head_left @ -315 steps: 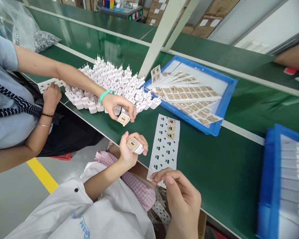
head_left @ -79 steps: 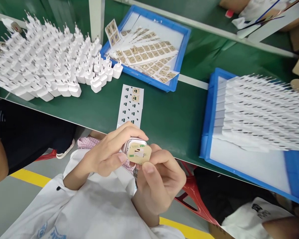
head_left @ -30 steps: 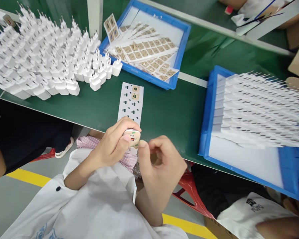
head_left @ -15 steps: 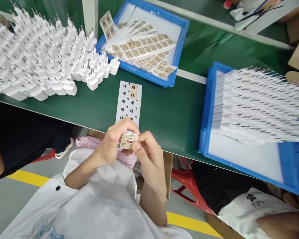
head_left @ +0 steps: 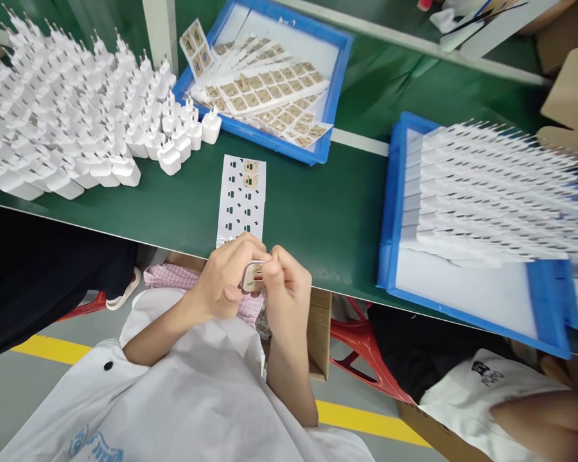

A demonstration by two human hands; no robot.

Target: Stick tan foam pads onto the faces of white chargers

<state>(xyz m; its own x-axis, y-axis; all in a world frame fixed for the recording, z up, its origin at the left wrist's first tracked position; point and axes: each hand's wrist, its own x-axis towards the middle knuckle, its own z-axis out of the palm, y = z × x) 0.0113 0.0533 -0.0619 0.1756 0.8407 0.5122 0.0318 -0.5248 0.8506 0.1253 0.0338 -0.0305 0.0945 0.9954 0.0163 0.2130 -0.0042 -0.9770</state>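
Observation:
Between my hands, just in front of the table edge, is a white plug charger point(head_left: 252, 277) with a beige label on its port face. My left hand point(head_left: 224, 279) is closed around its left side. My right hand point(head_left: 288, 285) grips its right side, and that thumb covers part of the label. The red inside of a port shows beside the thumb; the charger's prongs are hidden. Beyond my fingers a white label sheet point(head_left: 241, 199) lies on the green table, with cut-outs and a couple of beige labels near its top right. Its near end is behind my left hand.
White plug chargers point(head_left: 77, 122) stand crowded at the left, prongs up. A blue tray point(head_left: 334, 96) behind holds beige label sheets point(head_left: 270, 90). At the right, another blue tray point(head_left: 390, 212) holds chargers in tight rows point(head_left: 491, 192). Other people sit on both sides.
My right thumb has moved up and across the charger's face, covering more of the label and port. The charger is turned slightly in my hands. The view has shifted a little.

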